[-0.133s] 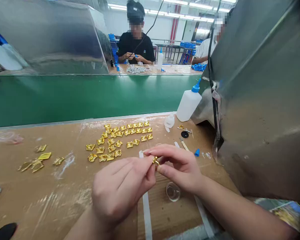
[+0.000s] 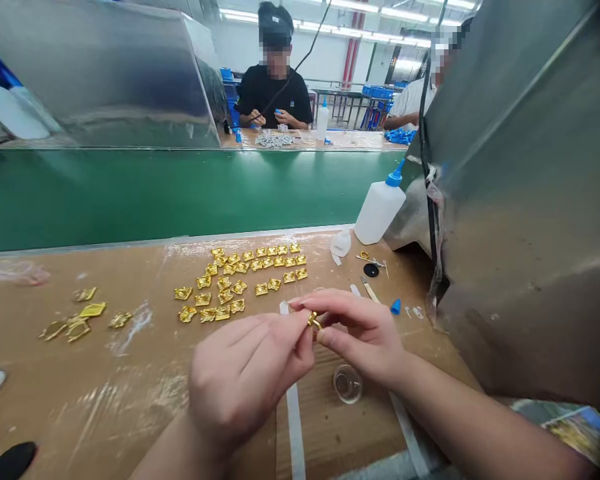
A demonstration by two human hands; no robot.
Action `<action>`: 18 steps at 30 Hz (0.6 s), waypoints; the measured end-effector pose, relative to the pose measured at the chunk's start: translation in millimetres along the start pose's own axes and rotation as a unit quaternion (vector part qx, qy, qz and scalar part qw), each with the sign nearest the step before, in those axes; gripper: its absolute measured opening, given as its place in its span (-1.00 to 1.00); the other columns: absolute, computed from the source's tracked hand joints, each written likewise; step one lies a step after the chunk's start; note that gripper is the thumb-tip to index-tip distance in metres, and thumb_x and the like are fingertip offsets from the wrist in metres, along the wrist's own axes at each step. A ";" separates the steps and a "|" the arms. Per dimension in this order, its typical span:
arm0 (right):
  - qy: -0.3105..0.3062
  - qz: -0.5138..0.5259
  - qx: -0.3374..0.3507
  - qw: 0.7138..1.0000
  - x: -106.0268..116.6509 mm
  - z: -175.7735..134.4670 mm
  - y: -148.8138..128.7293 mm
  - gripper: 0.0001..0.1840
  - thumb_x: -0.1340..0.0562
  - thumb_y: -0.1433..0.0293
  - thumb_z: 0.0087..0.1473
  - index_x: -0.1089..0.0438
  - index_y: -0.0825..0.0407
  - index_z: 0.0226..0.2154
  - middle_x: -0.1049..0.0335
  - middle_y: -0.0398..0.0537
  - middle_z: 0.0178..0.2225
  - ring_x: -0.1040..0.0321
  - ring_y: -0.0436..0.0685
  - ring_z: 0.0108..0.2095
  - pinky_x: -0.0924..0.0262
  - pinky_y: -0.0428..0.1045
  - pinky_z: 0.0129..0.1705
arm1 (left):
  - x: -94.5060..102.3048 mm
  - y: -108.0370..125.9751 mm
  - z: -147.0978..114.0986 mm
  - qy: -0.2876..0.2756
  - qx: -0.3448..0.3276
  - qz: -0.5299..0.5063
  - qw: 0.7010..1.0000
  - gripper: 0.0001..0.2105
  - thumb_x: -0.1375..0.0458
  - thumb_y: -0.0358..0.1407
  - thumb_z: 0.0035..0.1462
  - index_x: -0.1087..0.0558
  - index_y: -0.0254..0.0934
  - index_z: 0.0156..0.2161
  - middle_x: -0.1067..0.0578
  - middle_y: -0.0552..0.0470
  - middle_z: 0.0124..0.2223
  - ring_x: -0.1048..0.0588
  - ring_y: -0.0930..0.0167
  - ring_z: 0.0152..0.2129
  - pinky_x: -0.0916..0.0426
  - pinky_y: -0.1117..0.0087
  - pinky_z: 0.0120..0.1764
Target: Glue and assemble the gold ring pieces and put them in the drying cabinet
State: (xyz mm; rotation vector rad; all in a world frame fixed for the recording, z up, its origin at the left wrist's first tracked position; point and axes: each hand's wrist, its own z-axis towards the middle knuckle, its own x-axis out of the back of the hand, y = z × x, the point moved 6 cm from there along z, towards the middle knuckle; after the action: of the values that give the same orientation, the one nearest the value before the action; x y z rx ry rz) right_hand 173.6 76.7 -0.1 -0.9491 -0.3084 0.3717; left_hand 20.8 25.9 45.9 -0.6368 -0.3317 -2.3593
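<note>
A small shiny gold-coloured metal piece (image 2: 314, 321) with a curved, ring-like part is pinched between my two hands, partly hidden by the fingers. My left hand (image 2: 253, 373) is closed, its thumb and forefinger gripping the piece from the left. From the right, my right hand (image 2: 363, 333) holds the curved part between thumb and fingers. Beyond my hands, several gold metal pieces (image 2: 225, 282) lie in loose rows on the brown worktop (image 2: 145, 393). Below the right hand stands a small clear cup (image 2: 347, 385).
A white squeeze bottle (image 2: 380, 212) with a blue nozzle stands at the back right, near a metal housing (image 2: 525, 200). More gold pieces (image 2: 78, 327) lie at left. A green conveyor belt (image 2: 190, 193) runs behind. Across it sits a person in black (image 2: 275, 97).
The whole view has shifted slightly to the right in the picture. My hands keep the same grip on the gold piece. The hands of the person across are a little further apart.
</note>
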 end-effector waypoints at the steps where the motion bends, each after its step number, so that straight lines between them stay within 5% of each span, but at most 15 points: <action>1: 0.002 -0.003 0.001 1.000 0.3 0.3 -0.1 -0.56 -0.37 0.43 0.33 -0.53 -0.17 0.22 -0.63 -0.03 0.14 -0.57 0.04 0.12 -0.55 -0.12 -0.07 | -0.8 -0.7 -0.6 -0.001 0.004 0.000 1.000 -0.89 -0.31 -0.61 0.27 -0.58 -0.45 -0.14 -0.65 0.03 -0.33 -0.65 0.45 -0.39 -0.47 0.42 -0.16; 18: -0.001 -0.041 0.015 0.999 0.4 -0.8 -3.0 -0.56 -0.34 0.38 0.37 -0.51 -0.19 0.25 -0.63 -0.04 0.14 -0.58 0.04 0.10 -0.57 -0.09 -0.02 | -3.0 0.0 -2.8 -0.002 0.037 0.004 0.999 -0.86 -0.24 -0.59 0.28 -0.57 -0.41 -0.10 -0.67 0.05 -0.30 -0.66 0.42 -0.37 -0.53 0.40 -0.17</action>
State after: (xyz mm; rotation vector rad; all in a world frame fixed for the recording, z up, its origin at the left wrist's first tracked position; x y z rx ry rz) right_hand 174.8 74.7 2.0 -0.9033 -0.3421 0.3024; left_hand 21.8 26.4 41.9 -0.6054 -0.4163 -2.3270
